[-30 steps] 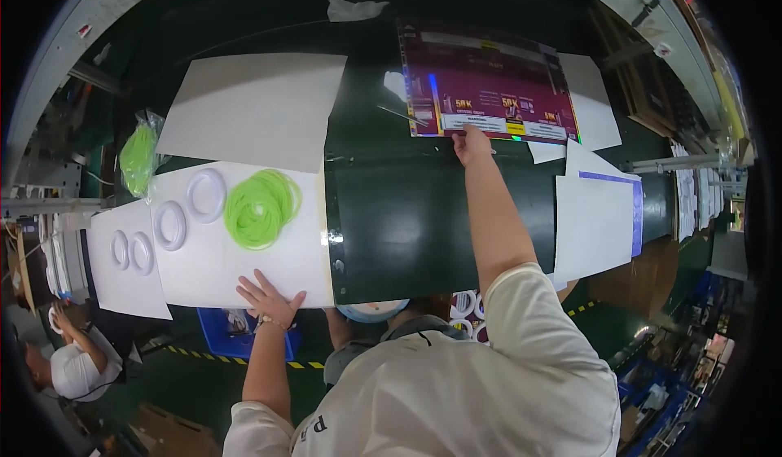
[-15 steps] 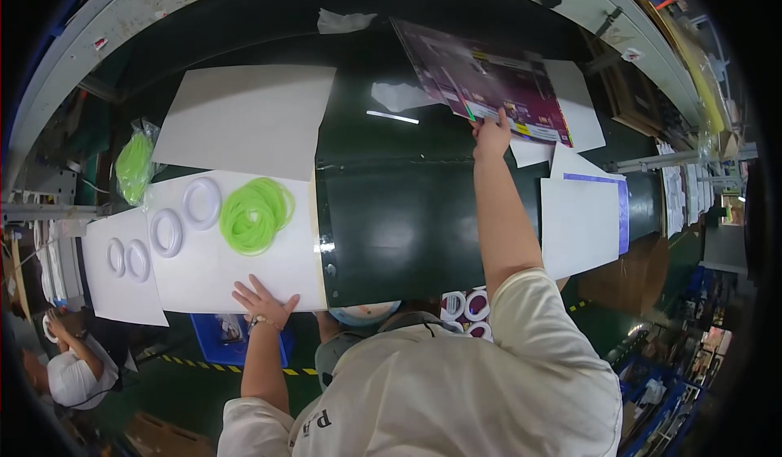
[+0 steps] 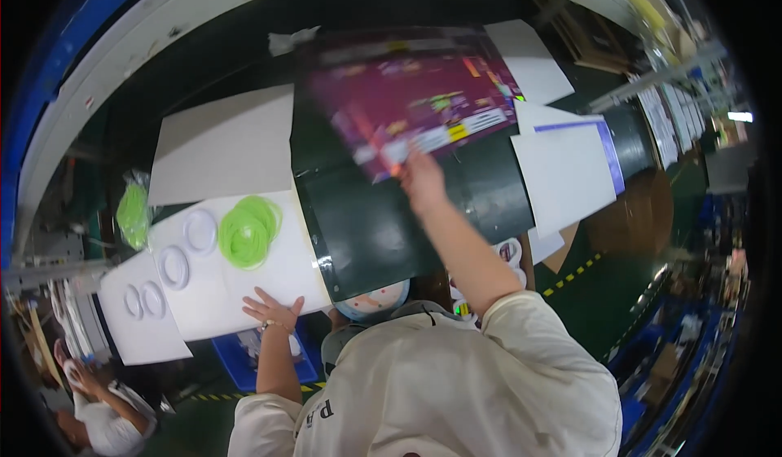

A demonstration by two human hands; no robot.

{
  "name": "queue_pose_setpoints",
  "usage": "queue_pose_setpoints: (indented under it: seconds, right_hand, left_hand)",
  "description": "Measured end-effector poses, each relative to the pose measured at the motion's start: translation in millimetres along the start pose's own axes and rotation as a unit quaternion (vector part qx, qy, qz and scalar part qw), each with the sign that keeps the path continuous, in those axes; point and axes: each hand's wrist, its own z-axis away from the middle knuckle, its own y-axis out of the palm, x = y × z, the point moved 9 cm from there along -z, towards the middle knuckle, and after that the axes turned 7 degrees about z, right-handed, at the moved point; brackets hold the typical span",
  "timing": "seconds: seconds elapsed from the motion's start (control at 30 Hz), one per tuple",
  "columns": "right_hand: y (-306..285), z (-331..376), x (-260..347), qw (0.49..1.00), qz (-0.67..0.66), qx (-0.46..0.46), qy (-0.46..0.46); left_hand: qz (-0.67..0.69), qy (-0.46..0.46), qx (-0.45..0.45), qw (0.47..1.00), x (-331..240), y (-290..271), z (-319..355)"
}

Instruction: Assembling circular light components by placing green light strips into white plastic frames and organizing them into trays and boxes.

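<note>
Leftmost, a bag of bright green rings (image 3: 133,213) at the desk's far edge, well out beyond the left hand. Next, two small white rings (image 3: 142,300) side by side on a white sheet, ahead and to the left of that hand. Then two larger white rings (image 3: 187,248) on a bigger white board (image 3: 269,274), with a loose heap of green rings (image 3: 248,230) just beside them, straight ahead of the left hand. Left hand (image 3: 273,309) flat and open, fingers spread, palm down on the near edge of that white board; nothing gripped. Farther out, another plain white sheet (image 3: 221,143) on the dark green desk (image 3: 366,221), well beyond the left hand. Between the two hands, only a bare, glossy stretch of that desk. Right hand (image 3: 419,178) stretched far forward, arm nearly straight, closed on the near edge of a large printed sheet (image 3: 415,103), purple and magenta with small yellow and white patches. Sheet blurred, tilted, reaching up and away from the right hand; lifted or lying flat, cannot tell. Finger placement on its edge also too blurred to read. Right of the right hand, a white sheet with a blue-violet border (image 3: 566,172), with further white sheets above it. Farther right still, racks and shelves in the background, too small to make out.
</note>
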Motion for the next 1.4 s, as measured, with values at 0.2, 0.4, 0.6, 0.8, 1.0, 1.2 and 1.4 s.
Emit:
queue_pose_setpoints:
  seconds: [0.2,0.4,0.6,0.8,1.0,1.2,1.4]
  right_hand:
    - [2,95,-153,0.999,-0.006,-0.028,0.021]
    - [-4,151,-215,0.976,-0.134,-0.027,0.169]
    - [-5,156,-200,0.968,-0.202,-0.095,0.114]
    - [22,134,-225,0.973,-0.192,-0.094,0.086]
    - [41,141,-169,0.803,0.578,0.043,-0.142]
    - [-1,108,-83,0.688,0.639,0.004,-0.345]
    - [-42,82,-99,0.616,0.757,0.057,-0.208]
  left_hand:
    - [0.017,0.035,0.019,0.999,-18,-23,-15]
    - [-0.07,0.065,0.094,0.991,-21,-34,-27]
    - [-0.034,0.139,0.124,0.982,-29,-49,-52]
    - [-0.063,0.188,0.102,0.975,-13,-58,-48]
    - [-0.04,0.277,0.065,0.958,9,-53,-58]
    - [0.02,0.285,-0.002,0.958,17,-66,-33]
    - [0.034,0.224,-0.012,0.974,36,-53,-2]
